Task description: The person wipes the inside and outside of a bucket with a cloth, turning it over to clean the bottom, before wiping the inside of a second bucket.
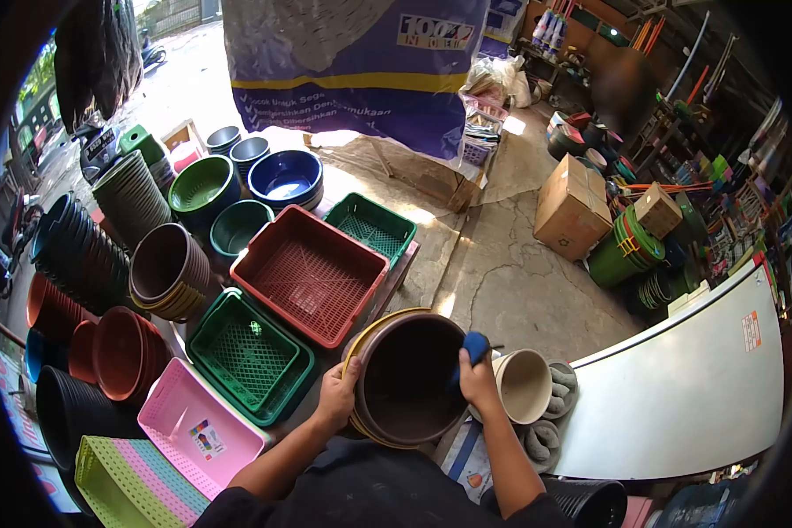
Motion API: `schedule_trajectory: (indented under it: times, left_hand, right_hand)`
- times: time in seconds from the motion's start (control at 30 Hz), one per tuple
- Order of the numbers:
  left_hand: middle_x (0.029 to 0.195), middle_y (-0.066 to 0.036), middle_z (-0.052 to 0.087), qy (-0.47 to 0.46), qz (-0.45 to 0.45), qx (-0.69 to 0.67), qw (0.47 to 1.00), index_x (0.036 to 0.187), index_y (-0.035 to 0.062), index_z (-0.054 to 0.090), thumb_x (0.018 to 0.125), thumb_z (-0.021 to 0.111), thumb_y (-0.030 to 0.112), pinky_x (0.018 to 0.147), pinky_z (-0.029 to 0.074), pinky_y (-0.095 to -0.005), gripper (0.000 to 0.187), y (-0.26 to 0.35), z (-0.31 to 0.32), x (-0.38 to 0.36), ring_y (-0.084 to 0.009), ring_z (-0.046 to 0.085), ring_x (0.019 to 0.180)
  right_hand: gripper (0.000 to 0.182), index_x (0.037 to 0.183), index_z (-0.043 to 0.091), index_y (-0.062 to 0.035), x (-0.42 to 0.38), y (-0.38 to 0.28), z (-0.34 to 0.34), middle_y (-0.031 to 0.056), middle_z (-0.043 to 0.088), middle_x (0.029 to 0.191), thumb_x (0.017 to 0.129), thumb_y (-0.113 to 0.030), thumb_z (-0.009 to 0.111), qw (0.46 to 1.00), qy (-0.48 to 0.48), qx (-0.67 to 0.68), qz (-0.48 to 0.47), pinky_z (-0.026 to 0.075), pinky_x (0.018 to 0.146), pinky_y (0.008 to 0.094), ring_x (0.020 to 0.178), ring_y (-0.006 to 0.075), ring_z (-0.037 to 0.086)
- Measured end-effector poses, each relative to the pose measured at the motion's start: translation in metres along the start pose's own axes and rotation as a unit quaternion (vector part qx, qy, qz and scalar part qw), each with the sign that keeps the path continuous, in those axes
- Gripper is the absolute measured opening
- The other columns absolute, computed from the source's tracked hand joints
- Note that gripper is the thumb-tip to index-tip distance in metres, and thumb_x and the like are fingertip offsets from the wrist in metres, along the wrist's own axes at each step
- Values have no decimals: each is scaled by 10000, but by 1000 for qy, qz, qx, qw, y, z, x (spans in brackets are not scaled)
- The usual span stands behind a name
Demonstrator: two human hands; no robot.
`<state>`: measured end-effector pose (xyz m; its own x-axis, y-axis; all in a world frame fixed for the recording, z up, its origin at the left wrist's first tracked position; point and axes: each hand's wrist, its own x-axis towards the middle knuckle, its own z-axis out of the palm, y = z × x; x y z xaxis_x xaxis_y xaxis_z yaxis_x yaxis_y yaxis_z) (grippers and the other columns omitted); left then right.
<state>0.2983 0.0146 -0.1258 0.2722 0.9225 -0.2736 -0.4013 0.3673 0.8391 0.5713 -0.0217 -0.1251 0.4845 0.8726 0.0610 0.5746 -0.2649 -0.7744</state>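
Observation:
A dark brown plastic pot (414,378), nested in yellow-rimmed ones, is in front of my body with its mouth facing up. The fingers of my left hand (336,394) are closed on the left rim of these pots, thumb on the yellow edge. On the opposite side, my right hand (477,378) grips a bunched blue cloth (476,347) against the brown pot's right rim. Just right of that hand stands a cream pot (524,387). A red-brown plastic basket (312,275) lies beyond the pots.
Green baskets (251,356), a pink basket (204,422) and stacked pots (172,268) crowd the left side. A large purple printed sheet (352,79) hangs ahead. At right are a white panel (678,378), a cardboard box (574,208) and a green bin (623,249).

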Motion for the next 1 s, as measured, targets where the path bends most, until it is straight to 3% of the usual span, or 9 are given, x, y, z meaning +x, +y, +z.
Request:
schedule_trajectory:
  times: [0.03,0.1,0.23,0.3,0.5,0.53,0.7,0.9,1.0]
  left_hand:
    - [792,18,619,13,-1,-28,1000,953,12,634,1014,523,337,612,444,-198,349,0,0,1,-42,526,670]
    - [846,-19,657,35,6,-46,998,1002,-2,628,1021,500,343,657,485,-207,369,-2,2,2,-62,578,710]
    - [951,-66,662,88,14,-93,992,1096,-13,590,1033,450,363,735,527,-257,407,-2,9,5,-116,619,793]
    - [1001,-84,659,100,14,-101,990,1136,-14,570,1038,429,372,770,540,-280,423,3,18,5,-140,633,835]
    - [1098,-105,638,78,19,-134,988,1209,-15,514,1051,394,346,856,541,-321,412,8,34,9,-179,640,948]
    - [1062,-94,647,75,28,-110,991,1184,-8,526,1047,421,320,836,542,-308,370,3,37,7,-167,643,926]
    - [959,-27,633,-18,-40,7,999,1079,41,595,1033,466,309,770,491,-237,301,-23,57,-19,-100,600,835]
    - [1158,-116,626,-96,-149,-155,972,1233,4,556,971,512,243,952,469,-299,357,-23,33,-21,-204,610,1055]
    - [1156,-136,641,-178,-133,211,952,1194,-30,580,921,614,211,931,467,-299,366,13,30,-19,-234,623,1067]
  right_hand:
    - [437,1165,576,33,-11,14,1,269,613,1104,942,-342,549,1000,-4,0,-1,435,957,441,1076,429,576]
    - [454,1176,552,56,-34,36,3,280,607,1154,963,-341,501,982,-62,84,160,420,976,443,1114,421,567]
    - [410,1178,554,46,-79,14,-1,280,614,1123,922,-273,525,987,-46,0,152,436,948,446,1112,435,563]
    - [433,1209,535,41,-95,-4,-3,287,581,1164,875,-233,568,999,-41,-27,-12,407,968,486,1143,465,523]
    - [651,1382,402,43,-113,-55,-7,244,450,1366,836,-239,618,962,33,-178,-205,290,1074,513,1294,451,399]
    - [695,1408,387,46,-111,-67,-12,227,406,1415,821,-241,624,958,-18,-185,-218,267,1099,491,1320,378,393]
    - [790,1422,363,43,-106,-81,8,211,408,1426,746,-238,658,947,-98,-125,-281,280,1105,477,1321,361,402]
    - [802,1432,393,-56,-82,-66,-2,150,477,1377,688,-157,675,918,-123,-214,-312,413,992,453,1180,334,530]
    - [664,1373,489,-110,-70,-56,-4,115,584,1221,721,-63,608,928,-149,-94,-327,499,773,419,900,306,632]
